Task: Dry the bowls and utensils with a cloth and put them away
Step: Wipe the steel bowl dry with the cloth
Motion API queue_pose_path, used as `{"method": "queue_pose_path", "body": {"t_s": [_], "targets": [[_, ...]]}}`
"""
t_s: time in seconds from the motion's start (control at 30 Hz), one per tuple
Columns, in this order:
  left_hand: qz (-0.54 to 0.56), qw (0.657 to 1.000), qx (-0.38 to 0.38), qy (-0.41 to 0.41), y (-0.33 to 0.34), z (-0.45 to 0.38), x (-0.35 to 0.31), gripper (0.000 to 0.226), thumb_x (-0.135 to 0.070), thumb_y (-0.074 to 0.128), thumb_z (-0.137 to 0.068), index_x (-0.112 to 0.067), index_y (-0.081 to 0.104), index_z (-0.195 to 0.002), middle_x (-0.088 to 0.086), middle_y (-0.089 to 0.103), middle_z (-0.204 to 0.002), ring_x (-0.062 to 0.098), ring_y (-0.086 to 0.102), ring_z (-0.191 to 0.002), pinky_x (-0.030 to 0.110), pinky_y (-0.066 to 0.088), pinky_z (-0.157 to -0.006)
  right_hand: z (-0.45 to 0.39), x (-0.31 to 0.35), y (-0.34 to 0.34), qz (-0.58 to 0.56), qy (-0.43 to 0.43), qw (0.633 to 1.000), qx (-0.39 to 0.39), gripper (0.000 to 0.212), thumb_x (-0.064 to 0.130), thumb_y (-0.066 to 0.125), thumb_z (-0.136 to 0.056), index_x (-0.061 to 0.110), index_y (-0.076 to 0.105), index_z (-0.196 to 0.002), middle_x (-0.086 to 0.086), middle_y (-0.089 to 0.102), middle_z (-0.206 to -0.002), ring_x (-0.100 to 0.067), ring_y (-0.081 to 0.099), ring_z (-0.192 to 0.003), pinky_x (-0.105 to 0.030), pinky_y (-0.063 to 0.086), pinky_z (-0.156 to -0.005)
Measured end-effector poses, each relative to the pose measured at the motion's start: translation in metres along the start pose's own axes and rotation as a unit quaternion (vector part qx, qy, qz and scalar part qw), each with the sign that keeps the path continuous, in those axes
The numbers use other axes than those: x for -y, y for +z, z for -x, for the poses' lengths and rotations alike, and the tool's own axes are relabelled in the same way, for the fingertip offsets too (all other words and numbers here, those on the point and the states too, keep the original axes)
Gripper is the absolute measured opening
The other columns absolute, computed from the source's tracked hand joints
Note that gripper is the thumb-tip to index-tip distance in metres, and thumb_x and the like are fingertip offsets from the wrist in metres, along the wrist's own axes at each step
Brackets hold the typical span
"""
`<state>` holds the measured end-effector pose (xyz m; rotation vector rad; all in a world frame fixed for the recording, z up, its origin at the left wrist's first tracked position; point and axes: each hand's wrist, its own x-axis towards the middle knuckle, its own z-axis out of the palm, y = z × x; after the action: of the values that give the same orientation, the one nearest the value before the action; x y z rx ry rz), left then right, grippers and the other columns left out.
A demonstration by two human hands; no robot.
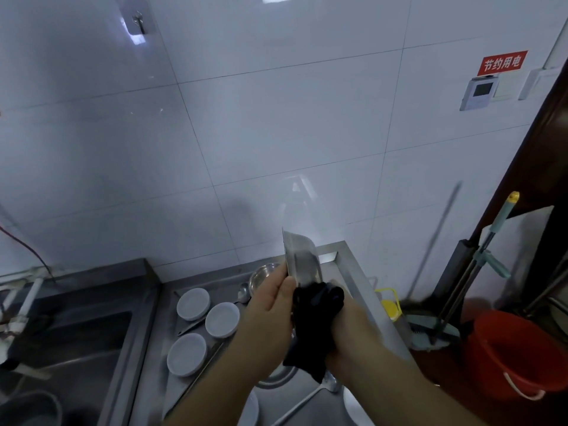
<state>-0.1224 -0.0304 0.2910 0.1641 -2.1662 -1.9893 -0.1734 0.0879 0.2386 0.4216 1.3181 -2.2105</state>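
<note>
Bare forearms fill the bottom of the view, reaching up over a stainless steel draining counter [347, 272]. On the left of that counter sit three small round white ceramic dishes [193, 303], upside down and close together, with thin metal utensils [199, 373] lying beside them; they look hard, glazed and chippable. Behind them stands a small shiny steel bowl [261, 276].

At centre, the left hand [267, 305] pinches the lower edge of a wide, flat steel cleaver blade [302, 262], held upright above the counter, thumb against one face. Its handle is hidden. This blade is stiff, heavy for its size, likely slick if wet, and sharp along one edge, so it is safest gripped by the spine or handle and wiped away from the edge.

Just right, the right hand [350, 330] is clenched round a dark, soft, bunched cloth [316, 305] pressed to the blade's base.

Farther right stand a red plastic bucket [504, 352] and mop handles [488, 241].
</note>
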Motion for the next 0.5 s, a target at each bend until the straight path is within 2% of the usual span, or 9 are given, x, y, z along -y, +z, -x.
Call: {"method": "queue_pose_path", "body": {"t_s": [0.07, 0.13, 0.17, 0.23, 0.27, 0.3, 0.37, 0.43, 0.5], "targets": [[-0.021, 0.999, 0.027, 0.024, -0.003, 0.002, 0.001, 0.044, -0.028, 0.042, -0.11, -0.06, 0.073, -0.11, -0.018, 0.078, -0.106, -0.002, 0.072, -0.102, 0.009, 0.054, -0.081, 0.002, 0.001, 0.003, -0.015, -0.009, 1.0, 0.019, 0.04, 0.044, 0.056, -0.102, 0.01, 0.078, -0.106, -0.016, 0.079, -0.09, -0.03, 0.075, -0.078, -0.034, 0.059, -0.062], [-0.028, 0.997, 0.059, 0.03, -0.007, 0.003, 0.005, 0.039, -0.027, 0.043, -0.109, -0.051, 0.073, -0.117, -0.015, 0.077, -0.11, 0.002, 0.072, -0.107, 0.011, 0.056, -0.085, 0.005, 0.007, 0.009, -0.033, -0.034, 0.998, 0.029, 0.045, 0.044, 0.052, -0.104, 0.007, 0.076, -0.111, -0.016, 0.079, -0.094, -0.025, 0.077, -0.073, -0.028, 0.057, -0.051], [-0.037, 0.996, 0.073, 0.026, -0.008, 0.004, 0.008, 0.037, -0.029, 0.043, -0.109, -0.046, 0.072, -0.121, -0.012, 0.077, -0.113, 0.006, 0.072, -0.109, 0.017, 0.059, -0.088, 0.006, 0.011, 0.01, -0.04, -0.038, 0.998, 0.035, 0.045, 0.043, 0.051, -0.105, 0.006, 0.075, -0.114, -0.017, 0.08, -0.098, -0.026, 0.078, -0.078, -0.029, 0.059, -0.054], [-0.07, 0.993, 0.092, 0.02, -0.01, 0.009, 0.017, 0.035, -0.034, 0.042, -0.108, -0.045, 0.069, -0.127, -0.005, 0.076, -0.114, 0.018, 0.072, -0.11, 0.035, 0.06, -0.096, 0.005, 0.021, 0.012, -0.056, -0.051, 0.996, 0.043, 0.046, 0.042, 0.053, -0.104, 0.005, 0.072, -0.123, -0.022, 0.078, -0.111, -0.034, 0.077, -0.095, -0.037, 0.063, -0.07], [-0.1, 0.99, 0.102, 0.024, -0.012, 0.012, 0.022, 0.035, -0.037, 0.041, -0.107, -0.047, 0.067, -0.128, -0.005, 0.075, -0.113, 0.02, 0.071, -0.108, 0.038, 0.059, -0.099, 0.006, 0.025, 0.013, -0.06, -0.052, 0.996, 0.047, 0.045, 0.043, 0.056, -0.103, 0.005, 0.071, -0.123, -0.023, 0.077, -0.112, -0.036, 0.076, -0.095, -0.039, 0.063, -0.073], [-0.139, 0.983, 0.113, 0.038, -0.014, 0.015, 0.025, 0.034, -0.038, 0.04, -0.107, -0.048, 0.065, -0.128, -0.009, 0.075, -0.111, 0.016, 0.07, -0.105, 0.032, 0.057, -0.098, 0.006, 0.03, 0.014, -0.06, -0.048, 0.996, 0.054, 0.044, 0.044, 0.059, -0.101, 0.006, 0.073, -0.119, -0.022, 0.077, -0.105, -0.035, 0.077, -0.089, -0.039, 0.063, -0.07], [-0.222, 0.962, 0.147, 0.065, -0.018, 0.019, 0.027, 0.03, -0.04, 0.037, -0.107, -0.044, 0.061, -0.124, -0.015, 0.072, -0.102, 0.008, 0.068, -0.09, 0.024, 0.056, -0.081, 0.008, 0.037, 0.017, -0.048, -0.043, 0.996, 0.068, 0.045, 0.05, 0.069, -0.094, 0.008, 0.076, -0.109, -0.016, 0.077, -0.091, -0.031, 0.076, -0.074, -0.035, 0.062, -0.059], [-0.276, 0.941, 0.179, 0.076, -0.024, 0.019, 0.024, 0.026, -0.04, 0.034, -0.106, -0.042, 0.057, -0.118, -0.021, 0.067, -0.087, 0.003, 0.061, -0.07, 0.017, 0.046, -0.063, 0.007, 0.039, 0.017, -0.008, -0.053, 0.996, 0.066, 0.051, 0.052, 0.084, -0.081, 0.01, 0.075, -0.109, -0.01, 0.074, -0.082, -0.026, 0.074, -0.067, -0.033, 0.059, -0.055], [-0.341, 0.914, 0.201, 0.09, -0.032, 0.017, 0.024, 0.017, -0.038, 0.033, -0.105, -0.045, 0.048, -0.107, -0.027, 0.062, -0.08, 0.003, 0.055, -0.062, 0.02, 0.039, -0.058, 0.005, 0.037, 0.017, 0.044, -0.074, 0.995, 0.056, 0.051, 0.041, 0.093, -0.072, 0.01, 0.071, -0.106, -0.006, 0.069, -0.072, -0.022, 0.07, -0.06, -0.03, 0.055, -0.05]]}}
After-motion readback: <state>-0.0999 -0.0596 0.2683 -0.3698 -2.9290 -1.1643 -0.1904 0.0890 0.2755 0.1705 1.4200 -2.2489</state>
